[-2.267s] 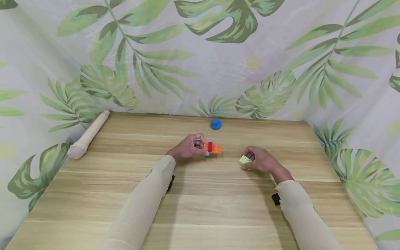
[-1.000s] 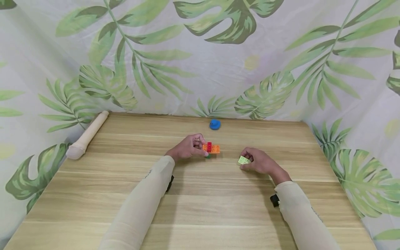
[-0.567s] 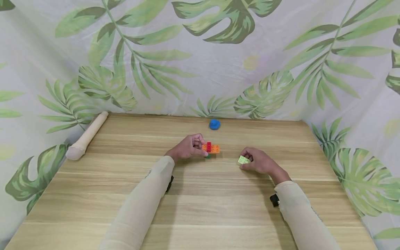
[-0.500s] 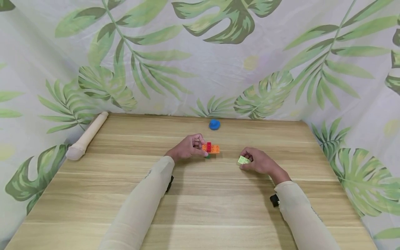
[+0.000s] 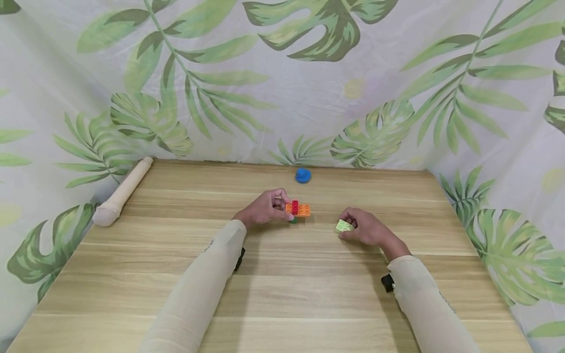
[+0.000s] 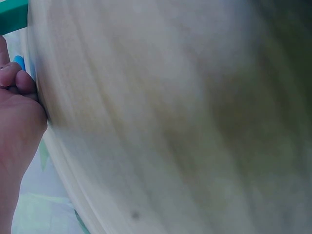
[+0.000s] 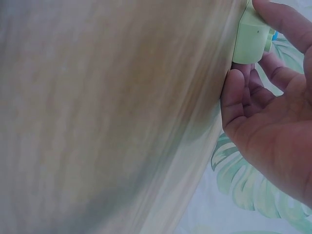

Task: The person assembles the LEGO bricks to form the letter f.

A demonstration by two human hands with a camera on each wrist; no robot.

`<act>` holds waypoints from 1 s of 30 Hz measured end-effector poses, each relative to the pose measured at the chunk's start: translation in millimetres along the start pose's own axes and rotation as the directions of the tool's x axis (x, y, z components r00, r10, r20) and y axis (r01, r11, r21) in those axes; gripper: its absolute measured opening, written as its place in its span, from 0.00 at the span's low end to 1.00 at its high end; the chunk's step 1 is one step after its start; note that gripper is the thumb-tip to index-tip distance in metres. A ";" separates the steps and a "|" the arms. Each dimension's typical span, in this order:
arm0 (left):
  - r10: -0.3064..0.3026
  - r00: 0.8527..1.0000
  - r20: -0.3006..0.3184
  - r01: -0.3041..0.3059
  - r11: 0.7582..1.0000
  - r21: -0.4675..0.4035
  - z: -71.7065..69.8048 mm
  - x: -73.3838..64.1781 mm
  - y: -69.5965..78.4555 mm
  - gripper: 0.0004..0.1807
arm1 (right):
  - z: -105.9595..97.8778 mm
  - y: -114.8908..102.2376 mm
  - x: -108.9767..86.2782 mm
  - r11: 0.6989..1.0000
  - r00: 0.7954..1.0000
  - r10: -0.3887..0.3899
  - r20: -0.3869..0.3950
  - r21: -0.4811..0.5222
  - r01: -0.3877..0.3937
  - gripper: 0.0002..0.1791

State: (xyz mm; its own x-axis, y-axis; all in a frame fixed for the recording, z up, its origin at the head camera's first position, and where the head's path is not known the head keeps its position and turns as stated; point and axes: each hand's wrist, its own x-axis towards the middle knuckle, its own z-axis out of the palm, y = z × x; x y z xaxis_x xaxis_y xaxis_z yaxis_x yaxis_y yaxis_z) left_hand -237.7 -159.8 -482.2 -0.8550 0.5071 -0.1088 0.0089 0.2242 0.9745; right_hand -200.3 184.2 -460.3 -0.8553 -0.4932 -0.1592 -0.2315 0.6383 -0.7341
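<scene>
My left hand [image 5: 267, 208] pinches a small stack of toy building bricks between thumb and fingers, just left of the table's middle. The stack shows an orange brick [image 5: 305, 210] with a narrow red brick [image 5: 295, 207] across its top and a green brick [image 5: 293, 220] below. In the left wrist view, part of the green brick [image 6: 12, 17] shows at the top left corner. To the right, my right hand [image 5: 370, 228] holds a light green studded brick [image 5: 344, 226] by thumb and fingertips. The right wrist view shows this light green brick [image 7: 251, 41] right at the tabletop.
A blue toy duck [image 5: 303, 175] sits near the back edge of the wooden table [image 5: 300, 294]. At the back left edge lies a pale, club-shaped stick [image 5: 125, 191] with a rounded end. A leaf-print cloth [image 5: 300, 98] hangs behind the table and along its sides.
Since the earliest frame, my right hand has lowered very slightly with the light green brick, which now sits flatter. My left hand and its stack stay in place.
</scene>
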 end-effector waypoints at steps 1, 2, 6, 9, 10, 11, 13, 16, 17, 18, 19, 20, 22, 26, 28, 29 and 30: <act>0.000 1.000 0.000 0.000 1.000 0.001 -0.1 0.0 0.4 0.16 | 0.0 -0.1 0.1 1.000 1.000 0.000 -0.001 -0.003 0.000 0.17; -0.001 1.000 0.000 0.001 1.000 0.000 -0.1 -0.1 0.8 0.16 | -0.1 -0.2 0.1 1.000 1.000 0.000 -0.001 -0.004 0.000 0.17; -0.002 1.000 0.001 0.002 1.000 -0.009 -0.1 0.5 0.9 0.16 | -0.1 -1.2 -0.2 1.000 1.000 0.005 -0.005 -0.014 -0.005 0.17; 0.000 1.000 0.002 0.000 1.000 -0.015 0.3 0.5 0.9 0.16 | 0.2 -1.1 -1.0 1.000 1.000 0.011 -0.004 -0.019 -0.011 0.17; 0.001 1.000 0.002 -0.001 1.000 -0.016 0.4 0.2 1.1 0.16 | 0.5 -0.9 -1.1 1.000 1.000 0.014 -0.005 -0.018 -0.015 0.17; 0.003 1.000 0.001 -0.003 1.000 -0.017 0.5 -0.1 1.4 0.16 | 0.9 -0.7 -1.3 1.000 1.000 0.017 -0.007 -0.019 -0.017 0.16; 0.006 1.000 -0.001 -0.006 1.000 -0.017 0.7 -0.8 1.7 0.16 | 1.2 -0.3 -1.6 1.000 1.000 0.017 -0.004 -0.019 -0.017 0.16; 0.005 1.000 -0.002 -0.005 1.000 -0.019 0.7 -1.3 2.0 0.16 | 1.7 0.2 -1.5 0.999 1.000 0.021 -0.006 -0.025 -0.021 0.16; 0.004 1.000 -0.003 -0.004 1.000 -0.019 0.9 -1.4 2.2 0.16 | 1.6 0.5 -1.5 0.999 1.000 0.021 -0.005 -0.027 -0.021 0.16; 0.001 1.000 -0.003 -0.001 1.000 -0.019 1.0 -1.3 2.4 0.16 | 1.4 0.9 -1.4 0.999 1.000 0.020 -0.003 -0.028 -0.020 0.16; -0.001 1.000 -0.003 0.001 1.000 -0.020 1.1 -1.3 2.6 0.16 | 1.3 0.9 -1.5 0.999 1.000 0.022 -0.003 -0.028 -0.022 0.16; -0.003 1.000 -0.004 0.003 1.000 -0.021 1.2 -1.6 2.9 0.16 | 1.6 1.3 -1.2 0.999 1.000 0.020 -0.004 -0.027 -0.020 0.16; -0.003 1.000 -0.004 0.003 1.000 -0.022 1.4 -1.6 2.5 0.16 | 1.9 1.4 -1.1 1.000 1.000 0.016 -0.003 -0.021 -0.016 0.16; 0.003 1.000 -0.001 -0.003 1.000 -0.023 1.2 -1.1 0.4 0.16 | 3.0 0.9 -1.1 1.000 1.000 0.001 -0.003 -0.009 -0.001 0.16; 0.005 1.000 -0.001 -0.005 1.000 -0.023 1.0 -1.1 0.0 0.16 | 2.8 0.6 -1.5 1.000 1.000 0.001 -0.001 -0.010 -0.001 0.16; 0.006 1.000 0.000 -0.006 1.000 -0.023 0.9 -1.1 0.2 0.16 | 2.6 0.3 -1.5 1.000 1.000 0.002 0.000 -0.010 -0.002 0.16; 0.007 1.000 0.001 -0.007 1.000 -0.023 0.8 -1.3 0.6 0.16 | 2.5 0.1 -1.5 1.000 1.000 0.002 0.001 -0.009 -0.002 0.16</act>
State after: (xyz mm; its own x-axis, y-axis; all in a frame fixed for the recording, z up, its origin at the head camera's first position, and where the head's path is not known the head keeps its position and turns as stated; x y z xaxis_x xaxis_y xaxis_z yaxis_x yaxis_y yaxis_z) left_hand -236.3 -159.7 -481.7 -0.8546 0.5091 -0.1022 0.0031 0.2018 0.9794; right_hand -198.0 183.6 -461.8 -0.8554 -0.4923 -0.1612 -0.2340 0.6449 -0.7276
